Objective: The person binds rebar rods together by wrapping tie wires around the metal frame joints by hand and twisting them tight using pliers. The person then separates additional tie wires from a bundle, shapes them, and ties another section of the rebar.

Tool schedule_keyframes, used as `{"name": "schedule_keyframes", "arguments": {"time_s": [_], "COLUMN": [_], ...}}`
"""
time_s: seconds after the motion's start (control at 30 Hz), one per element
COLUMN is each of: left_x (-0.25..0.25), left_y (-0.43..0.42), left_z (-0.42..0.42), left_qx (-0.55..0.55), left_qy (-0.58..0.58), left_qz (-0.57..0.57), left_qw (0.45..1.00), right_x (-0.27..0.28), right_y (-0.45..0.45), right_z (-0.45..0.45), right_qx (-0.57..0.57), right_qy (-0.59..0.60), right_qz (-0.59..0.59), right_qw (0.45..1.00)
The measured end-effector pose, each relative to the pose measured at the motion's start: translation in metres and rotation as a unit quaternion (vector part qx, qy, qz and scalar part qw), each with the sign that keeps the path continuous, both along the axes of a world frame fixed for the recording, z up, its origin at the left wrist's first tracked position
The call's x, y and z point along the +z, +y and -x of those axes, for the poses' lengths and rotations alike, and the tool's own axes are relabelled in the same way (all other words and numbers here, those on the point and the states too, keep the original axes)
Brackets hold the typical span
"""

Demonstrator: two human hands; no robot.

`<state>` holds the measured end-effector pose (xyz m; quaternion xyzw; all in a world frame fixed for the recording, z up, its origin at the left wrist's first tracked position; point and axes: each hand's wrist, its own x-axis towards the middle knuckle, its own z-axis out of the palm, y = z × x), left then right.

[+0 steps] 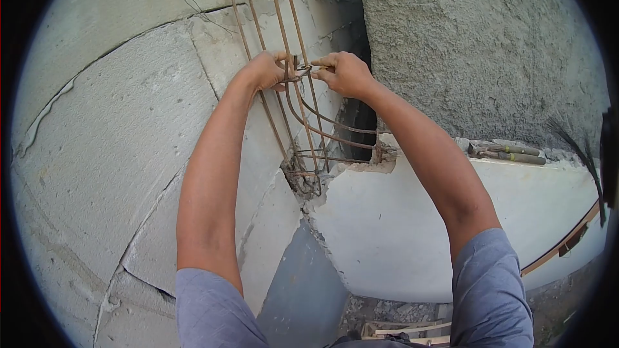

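Step in hand: apparently working stirrup (300,76) around bars (278,9). Left hand (265,71) clamped on stirrup; right hand (345,74) opposite, grip unclear. Next move likely calls for steady, level hold.

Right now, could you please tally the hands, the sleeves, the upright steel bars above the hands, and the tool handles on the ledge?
Left hand and right hand: 2
Left sleeve and right sleeve: 2
Upright steel bars: 4
Tool handles: 2
Total: 10

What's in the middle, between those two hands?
In the head view, parts of two rusty rebars and a bent metal tie lie between the left hand and the right hand.
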<state>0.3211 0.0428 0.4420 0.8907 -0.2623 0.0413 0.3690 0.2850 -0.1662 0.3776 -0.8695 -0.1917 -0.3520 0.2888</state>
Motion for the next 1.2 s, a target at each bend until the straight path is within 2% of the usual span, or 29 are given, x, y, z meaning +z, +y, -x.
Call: {"name": "schedule_keyframes", "arguments": {"time_s": [0.03, 0.23, 0.33, 0.47, 0.67, 0.77, 0.87, 0.9, 0.97, 1.07, 1.1, 1.13, 1.17, 1.2], "left_x": [0.000, 0.015, 0.014, 0.002, -0.003, -0.005, -0.005, -0.004, -0.003, -0.004, -0.006, -0.007, -0.008, -0.007], "left_y": [-0.001, -0.001, -0.001, 0.002, 0.002, 0.002, 0.000, 0.000, -0.001, -0.002, -0.001, -0.001, 0.000, 0.000], "left_z": [0.001, -0.011, -0.018, -0.013, -0.027, -0.025, -0.018, -0.012, -0.010, -0.013, -0.018, -0.020, -0.022, -0.022], "left_qx": [0.000, -0.070, -0.098, -0.112, -0.104, -0.109, -0.103, -0.093, -0.082, -0.088, -0.095, -0.102, -0.101, -0.099], "left_qy": [-0.021, -0.085, -0.090, -0.065, -0.060, -0.061, -0.053, -0.059, -0.078, -0.094, -0.087, -0.082, -0.085, -0.089], "left_qz": [0.002, -0.147, -0.150, -0.072, -0.036, -0.024, -0.012, -0.023, -0.029, -0.016, -0.012, -0.006, -0.014, -0.022], "left_qw": [1.000, 0.983, 0.980, 0.989, 0.992, 0.992, 0.993, 0.994, 0.993, 0.992, 0.992, 0.991, 0.991, 0.991], "right_x": [0.002, 0.006, 0.011, 0.008, -0.018, -0.011, -0.018, -0.020, -0.021, -0.008, -0.004, 0.004, 0.006, 0.006], "right_y": [0.001, -0.004, -0.008, -0.005, 0.022, 0.024, 0.025, 0.028, 0.033, 0.024, 0.016, 0.004, -0.004, -0.008], "right_z": [0.001, -0.010, -0.017, -0.021, -0.018, 0.006, 0.007, 0.013, 0.023, 0.025, 0.020, 0.013, 0.009, 0.009], "right_qx": [-0.009, 0.011, 0.022, 0.042, 0.062, 0.162, 0.161, 0.162, 0.166, 0.146, 0.109, 0.069, 0.028, 0.014], "right_qy": [0.010, 0.018, 0.028, 0.071, 0.081, 0.224, 0.153, 0.169, 0.201, 0.210, 0.168, 0.120, 0.069, -0.024], "right_qz": [-0.009, -0.017, -0.006, -0.038, -0.280, -0.396, -0.438, -0.434, -0.422, -0.293, -0.149, -0.001, 0.148, 0.155], "right_qw": [1.000, 1.000, 0.999, 0.996, 0.955, 0.875, 0.871, 0.870, 0.868, 0.921, 0.968, 0.990, 0.986, 0.988]}}
